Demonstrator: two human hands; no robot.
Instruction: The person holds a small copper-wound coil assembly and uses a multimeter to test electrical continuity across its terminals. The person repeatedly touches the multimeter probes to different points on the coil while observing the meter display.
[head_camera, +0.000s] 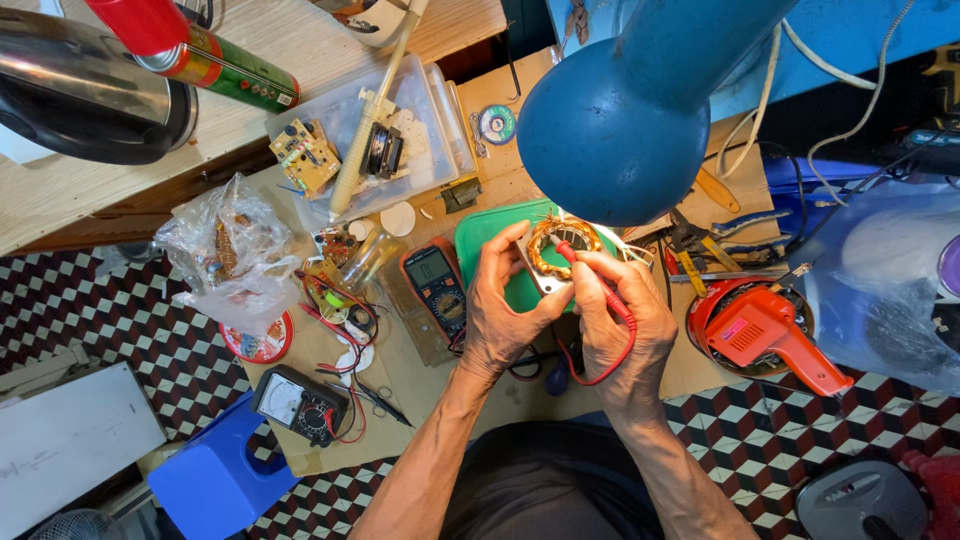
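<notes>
Left hand fingers clamped on the copper-wound stator over the green tray, right hand fingers pinching the red probe onto its windings; likely risk: tip slipping, scraping insulation or bridging turns.

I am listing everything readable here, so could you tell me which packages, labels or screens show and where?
Digital multimeter: orange case, grey screen, just beside the left hand.
Analogue meter: black, white dial, lower left.
Spray can: green and red label, top left.
Plastic bag: clear, crumpled, left.
</notes>
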